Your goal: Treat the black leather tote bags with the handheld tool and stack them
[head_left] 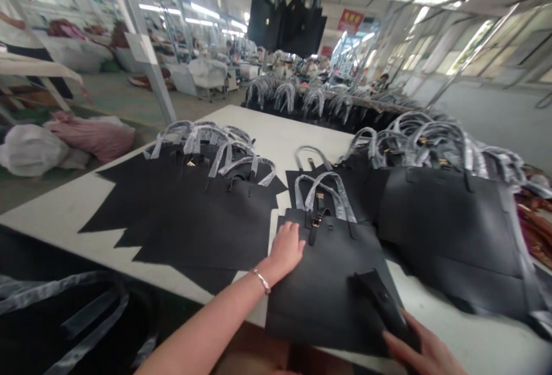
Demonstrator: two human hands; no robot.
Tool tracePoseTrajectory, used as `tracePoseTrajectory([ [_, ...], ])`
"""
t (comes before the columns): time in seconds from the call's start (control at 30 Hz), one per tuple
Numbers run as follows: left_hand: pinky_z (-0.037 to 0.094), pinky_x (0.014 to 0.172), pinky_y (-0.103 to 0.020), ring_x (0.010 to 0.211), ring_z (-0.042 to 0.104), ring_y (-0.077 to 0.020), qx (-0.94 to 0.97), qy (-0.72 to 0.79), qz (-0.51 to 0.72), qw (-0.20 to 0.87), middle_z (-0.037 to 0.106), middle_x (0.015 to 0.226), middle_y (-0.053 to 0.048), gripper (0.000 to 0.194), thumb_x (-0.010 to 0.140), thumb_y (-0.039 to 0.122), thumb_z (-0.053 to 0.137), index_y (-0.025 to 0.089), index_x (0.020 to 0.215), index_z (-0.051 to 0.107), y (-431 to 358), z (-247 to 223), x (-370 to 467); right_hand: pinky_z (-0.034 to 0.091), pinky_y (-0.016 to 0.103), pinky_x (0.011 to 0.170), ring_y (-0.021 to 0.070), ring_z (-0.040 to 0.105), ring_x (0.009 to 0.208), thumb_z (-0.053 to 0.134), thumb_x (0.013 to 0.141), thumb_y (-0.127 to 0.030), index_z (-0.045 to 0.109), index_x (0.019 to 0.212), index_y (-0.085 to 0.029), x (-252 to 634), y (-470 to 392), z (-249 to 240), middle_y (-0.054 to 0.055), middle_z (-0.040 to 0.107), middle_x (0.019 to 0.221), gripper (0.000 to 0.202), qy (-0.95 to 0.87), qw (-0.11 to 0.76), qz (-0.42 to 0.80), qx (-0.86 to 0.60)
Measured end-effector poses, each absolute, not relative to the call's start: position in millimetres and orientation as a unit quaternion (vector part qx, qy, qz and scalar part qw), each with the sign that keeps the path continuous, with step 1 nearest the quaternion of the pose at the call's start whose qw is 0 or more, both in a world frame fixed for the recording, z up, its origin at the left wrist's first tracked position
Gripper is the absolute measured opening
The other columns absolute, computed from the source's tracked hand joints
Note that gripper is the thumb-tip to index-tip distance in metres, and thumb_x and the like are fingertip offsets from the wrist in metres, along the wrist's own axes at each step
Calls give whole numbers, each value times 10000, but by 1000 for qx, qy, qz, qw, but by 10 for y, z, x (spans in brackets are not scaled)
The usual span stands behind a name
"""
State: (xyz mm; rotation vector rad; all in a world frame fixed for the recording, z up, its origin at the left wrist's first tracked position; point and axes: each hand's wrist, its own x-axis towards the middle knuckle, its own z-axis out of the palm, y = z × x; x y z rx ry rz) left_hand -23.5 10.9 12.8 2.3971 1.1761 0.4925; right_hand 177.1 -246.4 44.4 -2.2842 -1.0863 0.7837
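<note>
A tote bag (pixel 328 283) lies on the table (pixel 267 127) between a fanned stack (pixel 194 208) left and piled bags (pixel 452 219) right.

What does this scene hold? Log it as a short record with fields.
Setting: workshop hall
Surface: white table
Left hand: flat on the top edge of the black tote bag, beside its strap buckle
Right hand: holding a black strap piece over that bag
Left of it: fanned stack of flat bags
Right of it: pile of bags, handles wrapped in plastic
Overhead: hanging bags
</note>
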Motion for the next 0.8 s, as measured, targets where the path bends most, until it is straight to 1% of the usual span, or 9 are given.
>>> tracePoseTrajectory([
  [0.07,427,941,-385,1109,510,-290,845,483,141,180,547,1154,-153,352,840,303,625,112,1124,545,308,165,-83,573,322,769,317,702,931,629,711,-574,659,1119,-213,1807,-2549,339,54,775,911,545,-391,274,292,-829],
  [0.17,430,907,-410,1125,491,-334,829,520,126,160,525,1165,-188,396,812,372,660,97,1082,565,479,185,120,570,319,796,311,703,955,585,749,-589,623,1194,-203,1811,-2623,226,53,775,951,591,-365,292,296,-833],
  [0.33,411,929,-377,1134,494,-316,828,527,109,158,536,1181,-166,448,760,422,722,123,1062,579,646,177,311,555,289,770,267,725,818,510,819,-567,496,1341,-106,1765,-2648,160,45,775,812,696,-338,306,296,-839],
  [0.47,418,917,-331,1114,527,-307,820,542,84,167,537,1213,-188,602,670,447,795,95,1102,567,776,186,369,544,266,746,245,724,772,498,823,-556,466,1367,-98,1795,-2665,29,20,759,742,712,-326,322,296,-838],
  [0.53,430,885,-313,1074,560,-301,818,544,66,176,563,1192,-181,596,628,464,817,108,1053,597,816,193,391,543,272,741,240,725,764,482,825,-555,416,1408,-94,1829,-2676,-66,19,760,742,746,-322,315,305,-839],
  [0.6,431,872,-299,1056,576,-294,818,544,55,181,589,1159,-165,546,619,471,817,127,996,624,821,190,413,542,291,779,246,728,811,460,838,-556,381,1435,-97,1856,-2685,-145,48,777,858,758,-323,306,309,-840],
  [0.7,418,896,-319,1111,547,-315,813,551,66,174,554,1216,-185,622,636,480,800,112,1091,590,786,165,439,497,327,942,279,649,1110,465,842,-545,406,1431,-138,1861,-2695,-203,83,690,1221,719,-335,313,285,-842],
  [0.77,422,890,-340,1117,538,-328,814,549,72,176,518,1255,-198,687,631,497,796,112,1146,555,777,147,441,477,352,985,297,551,1241,480,839,-532,423,1426,-174,1843,-2701,-210,66,631,1310,690,-340,313,269,-845],
  [0.8,425,882,-346,1112,537,-330,816,544,73,181,513,1256,-193,691,619,504,800,127,1142,554,785,144,437,484,361,978,305,537,1254,486,841,-521,428,1425,-191,1830,-2704,-211,58,628,1314,673,-342,311,263,-847],
])
